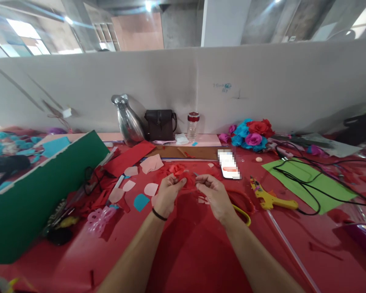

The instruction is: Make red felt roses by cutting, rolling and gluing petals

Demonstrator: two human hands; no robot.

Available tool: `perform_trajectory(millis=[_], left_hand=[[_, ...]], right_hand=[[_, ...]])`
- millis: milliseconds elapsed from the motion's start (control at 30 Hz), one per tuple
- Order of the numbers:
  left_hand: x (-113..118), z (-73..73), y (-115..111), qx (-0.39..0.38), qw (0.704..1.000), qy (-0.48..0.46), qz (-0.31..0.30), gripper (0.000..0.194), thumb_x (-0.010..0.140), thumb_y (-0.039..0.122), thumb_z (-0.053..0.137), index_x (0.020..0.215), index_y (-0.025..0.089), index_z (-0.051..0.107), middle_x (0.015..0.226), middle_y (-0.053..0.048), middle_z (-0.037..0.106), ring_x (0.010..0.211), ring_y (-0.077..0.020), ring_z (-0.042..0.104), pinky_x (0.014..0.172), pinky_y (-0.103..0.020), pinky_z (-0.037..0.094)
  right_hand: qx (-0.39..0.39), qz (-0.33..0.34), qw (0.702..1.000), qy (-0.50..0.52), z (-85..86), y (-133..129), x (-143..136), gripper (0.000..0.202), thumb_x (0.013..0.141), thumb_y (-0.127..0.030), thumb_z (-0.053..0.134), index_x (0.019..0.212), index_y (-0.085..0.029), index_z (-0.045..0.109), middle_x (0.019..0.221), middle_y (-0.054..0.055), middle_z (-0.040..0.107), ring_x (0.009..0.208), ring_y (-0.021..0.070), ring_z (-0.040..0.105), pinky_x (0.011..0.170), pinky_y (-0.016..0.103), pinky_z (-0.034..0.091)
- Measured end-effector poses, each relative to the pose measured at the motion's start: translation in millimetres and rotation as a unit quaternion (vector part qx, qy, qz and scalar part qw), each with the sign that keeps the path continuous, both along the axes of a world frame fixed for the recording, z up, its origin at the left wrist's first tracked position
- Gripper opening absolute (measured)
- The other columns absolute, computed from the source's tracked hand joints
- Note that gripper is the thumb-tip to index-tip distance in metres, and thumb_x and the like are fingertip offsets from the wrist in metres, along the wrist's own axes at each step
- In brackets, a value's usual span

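My left hand, with a dark band at the wrist, pinches a piece of red paper above the red table. Facing it, my right hand has its thumb and index finger pressed together at a small thin grey item, too small to name. More crumpled red paper lies just beyond the left fingers. Pink petal shapes and a blue one are spread left of my left hand. Yellow-handled scissors lie partly under my right forearm.
A yellow glue gun with a black cord and a green sheet are on the right. A phone lies ahead. Behind stand a metal jug, bag, glass jar and paper flowers. A green box is left.
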State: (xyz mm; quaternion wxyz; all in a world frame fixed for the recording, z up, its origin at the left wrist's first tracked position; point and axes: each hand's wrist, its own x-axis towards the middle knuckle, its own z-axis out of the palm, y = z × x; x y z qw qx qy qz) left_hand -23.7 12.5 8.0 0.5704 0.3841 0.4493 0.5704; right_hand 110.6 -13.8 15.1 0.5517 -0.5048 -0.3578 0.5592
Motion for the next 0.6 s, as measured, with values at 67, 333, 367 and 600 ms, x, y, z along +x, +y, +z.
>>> perform_trajectory(millis=[67,333,367,600], left_hand=[[-0.8,-1.2,0.0,-0.006,1.0,0.009,0.014,0.037,0.056,0.026,0.081,0.048,0.017,0.045,0.043,0.009,0.038,0.041,-0.004,0.032,0.044,-0.021,0.027],[1.4,6.5,-1.2,-0.02,0.999,-0.013,-0.023,0.026,0.049,0.025,0.083,0.065,0.015,0.064,0.06,0.002,0.061,0.056,-0.0086,0.051,0.058,-0.022,0.041],[1.1,5.5,-0.7,-0.022,1.0,-0.013,-0.01,0.026,0.049,0.024,0.083,0.065,0.015,0.064,0.061,0.003,0.061,0.058,-0.0087,0.052,0.061,-0.022,0.042],[-1.3,3.6,1.0,-0.033,0.999,-0.018,0.009,0.029,0.043,0.019,0.084,0.065,0.014,0.065,0.071,0.0,0.066,0.061,-0.0088,0.054,0.06,-0.022,0.041]], right_hand=[[-0.008,-0.001,1.0,-0.01,-1.3,0.6,-0.8,0.026,0.057,-0.035,0.071,0.078,-0.022,0.065,0.074,0.001,0.061,0.067,0.0151,0.055,0.051,0.023,0.045],[-0.019,-0.02,0.999,-0.029,-3.2,0.7,-2.1,0.029,0.057,-0.036,0.071,0.082,-0.024,0.063,0.08,0.0,0.061,0.071,0.0159,0.054,0.049,0.023,0.045],[-0.029,-0.023,0.999,-0.022,-2.6,0.5,-1.7,0.029,0.057,-0.036,0.071,0.082,-0.024,0.063,0.08,0.0,0.06,0.07,0.0155,0.054,0.049,0.023,0.045],[0.002,-0.03,1.0,0.002,1.1,0.5,-0.8,0.023,0.058,-0.032,0.072,0.076,-0.022,0.063,0.069,-0.002,0.057,0.062,0.0136,0.051,0.052,0.025,0.045]])
